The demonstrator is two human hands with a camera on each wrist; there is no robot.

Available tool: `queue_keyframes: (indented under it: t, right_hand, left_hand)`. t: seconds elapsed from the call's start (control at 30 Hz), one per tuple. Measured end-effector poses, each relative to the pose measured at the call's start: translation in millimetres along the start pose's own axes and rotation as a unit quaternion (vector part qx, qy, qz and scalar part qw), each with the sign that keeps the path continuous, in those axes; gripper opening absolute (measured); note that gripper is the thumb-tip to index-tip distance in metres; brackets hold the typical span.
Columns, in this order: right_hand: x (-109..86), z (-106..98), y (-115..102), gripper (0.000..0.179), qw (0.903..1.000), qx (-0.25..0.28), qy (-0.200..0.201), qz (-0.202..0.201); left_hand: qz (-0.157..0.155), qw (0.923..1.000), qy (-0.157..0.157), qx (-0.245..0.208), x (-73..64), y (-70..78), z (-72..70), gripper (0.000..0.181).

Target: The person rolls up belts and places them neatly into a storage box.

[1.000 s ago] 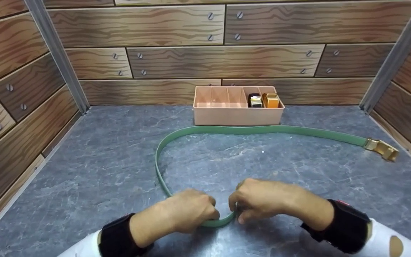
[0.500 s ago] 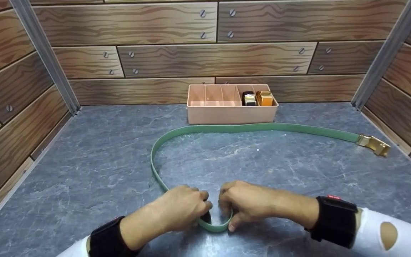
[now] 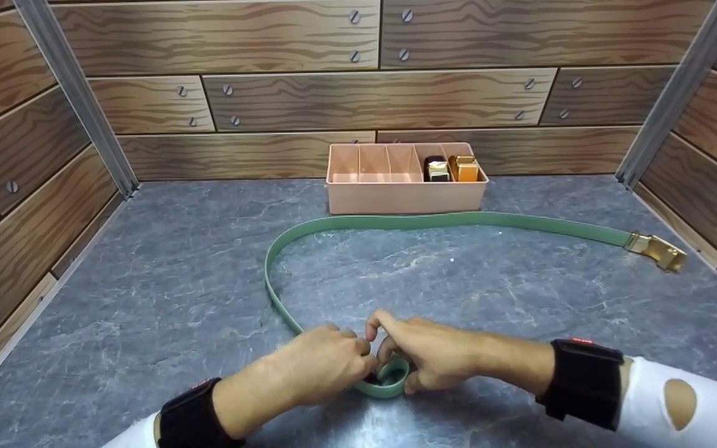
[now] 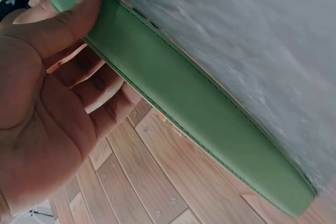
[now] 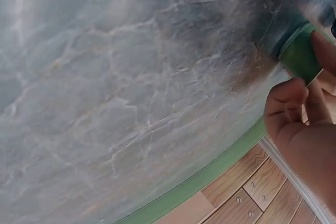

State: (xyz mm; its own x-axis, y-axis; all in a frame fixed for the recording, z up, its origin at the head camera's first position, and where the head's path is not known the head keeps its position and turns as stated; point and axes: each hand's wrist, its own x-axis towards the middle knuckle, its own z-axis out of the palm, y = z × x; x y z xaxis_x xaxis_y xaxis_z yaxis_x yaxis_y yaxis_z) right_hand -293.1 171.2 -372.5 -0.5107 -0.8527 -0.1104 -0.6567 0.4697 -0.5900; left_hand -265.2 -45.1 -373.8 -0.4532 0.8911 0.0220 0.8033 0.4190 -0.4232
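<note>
The left hand [image 3: 324, 364] grips the green belt [image 3: 408, 222], its thumb laid on the flat of the strap and the fingers behind, as the left wrist view shows. The right hand [image 3: 436, 351] is just beside it, pinching the belt near its close end; its index finger is lifted and bent. Between the two hands, at the near edge of my view, the strap is bent round into a small curl [image 3: 383, 391]. The inside of that curl is too dark for me to read.

By my reckoning the work is at an early stage: only this short near portion is curled, and the greater part of the belt is left unrolled. From the left hand it runs away to the far left, bends round and stretches right across the tabletop [image 3: 147, 280], ending at a gold buckle [image 3: 660, 252] on the right, which neither hand touches.

Beyond the belt, near the far wall, sits a pink divided box [image 3: 405, 198]. Its rightmost compartment holds an orange and gold item [image 3: 467, 171], and the one beside it a black and gold item [image 3: 437, 169].
</note>
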Motion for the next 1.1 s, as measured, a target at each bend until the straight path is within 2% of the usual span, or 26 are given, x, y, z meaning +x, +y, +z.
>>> queue_keyframes:
  t: [0.1,0.2,0.27,0.33,0.4,0.47,0.53,0.63,0.7,0.8,0.93,1.0,1.1]
  right_hand:
    - [-1.5,0,0,0.075,0.9994,-0.028,-0.011,-0.019]
    - [-2.5,1,1,0.071,0.9937,-0.092,-0.020,-0.061]
    - [-3.1,2,1,0.068,0.9853,-0.141,-0.015,-0.095]
    - [-3.8,2,3,0.064,0.9763,-0.175,-0.006,-0.128]
    - [-4.9,3,4,0.061,0.9667,-0.202,0.008,-0.157]
    - [-6.2,3,5,0.056,0.9567,-0.228,0.024,-0.179]
    - [-7.0,3,5,0.049,0.9463,-0.252,0.036,-0.200]
    - [-7.6,3,4,0.044,0.9342,-0.282,0.046,-0.214]
    - [-7.5,3,2,0.047,0.9326,-0.287,0.042,-0.215]
    - [-7.6,3,-1,0.051,0.9437,-0.259,0.021,-0.204]
    - [-10.8,6,-3,0.049,0.9644,-0.202,0.010,-0.170]
    - [-12.1,10,-3,0.053,0.9685,-0.186,0.024,-0.164]
    - [-13.6,18,0,0.050,0.9668,-0.183,0.058,-0.168]
  left_hand:
    - [-0.011,0.9999,-0.002,-0.002,-0.2,0.1,0.5,0.015]
    - [-0.037,0.9985,-0.031,-0.026,-0.6,-7.3,5.2,0.035]
    - [-0.040,0.9956,-0.044,-0.073,1.5,-17.7,11.2,0.055]
    - [-0.014,0.9882,-0.044,-0.146,7.4,-29.4,18.4,0.067]
    - [0.037,0.9726,-0.034,-0.227,16.6,-39.7,25.4,0.078]
    - [0.087,0.9483,-0.026,-0.304,26.9,-46.0,31.1,0.086]
    - [0.122,0.9265,-0.024,-0.355,34.9,-48.2,35.3,0.085]
    - [0.134,0.9007,-0.023,-0.413,40.8,-46.5,38.5,0.071]
    - [0.126,0.8911,-0.023,-0.435,41.8,-43.4,39.1,0.061]
    - [0.104,0.8854,-0.017,-0.453,42.4,-39.8,38.4,0.044]
    - [0.091,0.8880,-0.016,-0.451,44.7,-36.4,36.7,0.033]
    - [0.096,0.8906,-0.019,-0.444,46.1,-35.2,36.5,0.031]
    - [0.114,0.8931,-0.012,-0.435,47.7,-33.6,38.3,0.031]
